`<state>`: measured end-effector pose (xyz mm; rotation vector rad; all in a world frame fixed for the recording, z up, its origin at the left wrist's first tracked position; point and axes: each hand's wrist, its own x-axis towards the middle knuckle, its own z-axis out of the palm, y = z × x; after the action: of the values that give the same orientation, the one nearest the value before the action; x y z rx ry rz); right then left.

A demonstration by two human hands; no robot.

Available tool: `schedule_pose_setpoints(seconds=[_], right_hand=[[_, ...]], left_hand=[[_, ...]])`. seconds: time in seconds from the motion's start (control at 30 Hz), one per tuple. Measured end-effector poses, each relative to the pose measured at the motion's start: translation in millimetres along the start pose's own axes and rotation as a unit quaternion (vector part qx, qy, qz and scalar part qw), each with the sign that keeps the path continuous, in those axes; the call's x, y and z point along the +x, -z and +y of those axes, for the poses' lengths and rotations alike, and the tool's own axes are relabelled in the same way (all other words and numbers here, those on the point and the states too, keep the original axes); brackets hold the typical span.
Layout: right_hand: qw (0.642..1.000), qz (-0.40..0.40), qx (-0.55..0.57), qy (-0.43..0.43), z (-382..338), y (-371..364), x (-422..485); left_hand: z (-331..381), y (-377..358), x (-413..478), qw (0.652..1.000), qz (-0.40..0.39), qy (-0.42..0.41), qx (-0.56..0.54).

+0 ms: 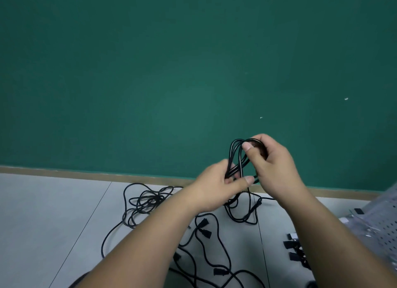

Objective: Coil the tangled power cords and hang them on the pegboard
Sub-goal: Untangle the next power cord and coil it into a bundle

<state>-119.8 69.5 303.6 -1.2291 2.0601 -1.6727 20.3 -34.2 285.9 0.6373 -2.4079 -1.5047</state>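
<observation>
Head view. The right hand grips the top of a partly wound black cord coil, with the thumb pressed over the bend. The left hand closes its fingers round the coil's lower strands, its thumb stretched toward the right hand. The coil is held upright in the air before a green wall, with loose loops hanging below the hands. A tangled heap of black cords lies on the grey tiled floor to the left, and further cords with plugs run beneath the forearms. A perforated pegboard shows at the right edge, with small black pieces beside it; any print on them is too blurred to read.
</observation>
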Motion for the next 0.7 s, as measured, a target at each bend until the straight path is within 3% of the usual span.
schedule_pose_setpoints(seconds=[0.13, 0.23, 0.5, 0.7], right_hand=[[0.997, 0.058, -0.046, -0.02, 5, -5, -2], [0.994, 0.088, -0.05, -0.039, 8, -5, 1], [0.989, 0.064, -0.128, -0.03, 5, -7, -4], [0.985, -0.006, 0.118, -0.127, -3, -9, -4]], left_hand=[[-5, -9, 3, 1.0, 0.008, 0.012, 0.006], [-7, -9, 4, 0.998, 0.02, 0.027, -0.048], [-14, -7, 4, 0.995, 0.06, 0.001, -0.077], [-16, -6, 7, 0.994, 0.107, -0.024, -0.018]])
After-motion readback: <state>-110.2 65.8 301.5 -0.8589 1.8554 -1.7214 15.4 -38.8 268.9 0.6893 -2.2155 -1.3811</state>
